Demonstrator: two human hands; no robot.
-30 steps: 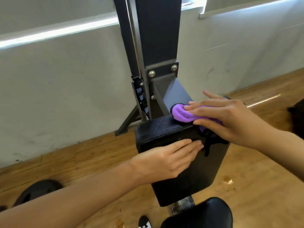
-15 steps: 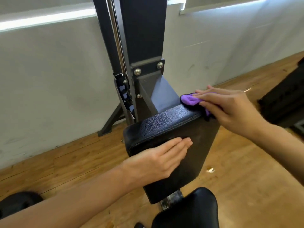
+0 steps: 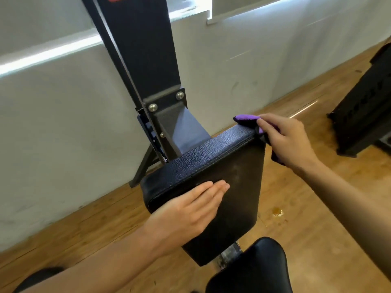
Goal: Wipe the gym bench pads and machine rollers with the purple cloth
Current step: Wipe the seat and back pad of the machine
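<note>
Head view: your left hand point(image 3: 190, 210) lies flat on the upper face of the black bench pad point(image 3: 232, 187), near its left corner, with the fingers straight and together. Your right hand point(image 3: 289, 142) grips the purple cloth point(image 3: 246, 118) with curled fingers and holds it against the pad's top right corner. One purple end sticks out past the fingertips over the top edge, and a darker fold hangs below the palm beside the pad's right side. The pad is covered in pebbled black vinyl with a stitched seam along its top edge, and its face shows a dull, faintly scuffed sheen. Behind it, a grey bracket point(image 3: 167, 104) with two screw heads joins a dark upright post point(image 3: 143, 49). A second black pad point(image 3: 254, 269) shows at the bottom edge. The floor point(image 3: 317, 218) is of warm wooden boards, with a small amber stain point(image 3: 277, 212) just right of the bench pad. A pale wall point(image 3: 53, 113) with a bright ledge runs behind, and a black piece of equipment point(image 3: 366, 115) stands at the far right.
</note>
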